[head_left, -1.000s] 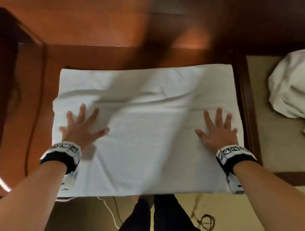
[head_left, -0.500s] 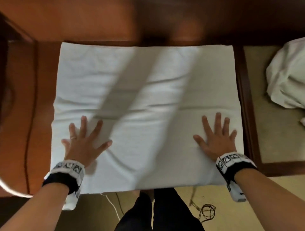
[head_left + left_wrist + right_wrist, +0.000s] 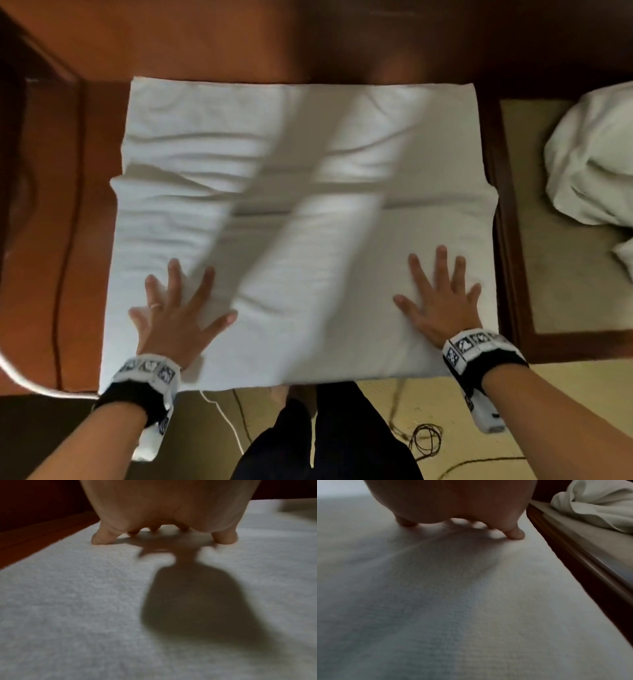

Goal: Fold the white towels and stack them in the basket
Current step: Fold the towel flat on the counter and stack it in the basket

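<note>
Grip: both hands flat, fingers spread, pressing the towel [image 3: 301,212], holding nothing; left hand [image 3: 173,317] lower left, right hand [image 3: 440,303] lower right.
Towel: spread across frame centre on the table [image 3: 212,44], wrinkled, shadow bands across it.
Surface: reddish-brown wood, darker rim at right.
Room: crumpled cloth [image 3: 592,161] on a beige pad [image 3: 561,274], upper right; cables [image 3: 426,438] on the floor, bottom.

White towel [image 3: 308,164], folded, flat on wooden table [image 3: 212,44] | left hand [image 3: 171,318], right hand [image 3: 442,308]: fingers spread, pressing near edge | crumpled white cloth [image 3: 592,161] at right, apart
</note>
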Available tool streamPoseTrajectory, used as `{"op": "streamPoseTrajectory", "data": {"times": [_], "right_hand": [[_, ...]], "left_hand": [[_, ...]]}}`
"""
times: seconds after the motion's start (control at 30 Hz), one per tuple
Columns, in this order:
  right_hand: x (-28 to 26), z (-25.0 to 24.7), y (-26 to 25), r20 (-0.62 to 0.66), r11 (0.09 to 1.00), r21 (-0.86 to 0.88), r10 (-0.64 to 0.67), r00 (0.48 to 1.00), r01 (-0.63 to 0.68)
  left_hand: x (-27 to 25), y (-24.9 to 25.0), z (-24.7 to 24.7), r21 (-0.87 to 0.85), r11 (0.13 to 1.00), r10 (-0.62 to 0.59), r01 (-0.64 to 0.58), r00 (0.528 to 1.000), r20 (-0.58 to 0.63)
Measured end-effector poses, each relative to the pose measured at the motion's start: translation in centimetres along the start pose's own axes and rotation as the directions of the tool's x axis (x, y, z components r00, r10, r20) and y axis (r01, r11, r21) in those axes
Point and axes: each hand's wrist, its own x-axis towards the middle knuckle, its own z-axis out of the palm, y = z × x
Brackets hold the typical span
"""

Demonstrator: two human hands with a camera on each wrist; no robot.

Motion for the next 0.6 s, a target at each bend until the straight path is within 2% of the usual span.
{"op": "streamPoseTrajectory", "data": {"times": [0.13,0.27,0.37,0.5,0.6], "right_hand": [[5.0,-2.7,-0.1,-0.105,0.999,-0.043,-0.020,0.994,0.016],[7.7,-5.7,-0.8,-0.107,1.000,-0.019,-0.015,0.994,0.013],[5.5,-4.8,-1.1,-0.099,1.000,0.013,-0.025,0.995,0.026],[-0.5,0.3,-0.6,0.014,1.000,0.000,-0.030,0.999,0.030],[-0.6,1.2,-0.4,0.017,0.999,-0.037,-0.008,1.000,0.008]], "left_hand": [[5.1,0.5,-3.2,0.044,0.999,0.031,-0.029,0.999,-0.041],[7.4,1.3,-6.1,0.035,0.998,0.054,-0.052,0.997,-0.060],[4.9,1.2,-5.2,0.007,0.997,0.081,-0.081,0.995,-0.059],[-0.9,0.8,-0.2,0.030,0.997,0.070,-0.071,0.997,0.030],[-1.0,0.7,0.7,0.050,0.999,0.019,-0.020,0.999,0.028]]}}
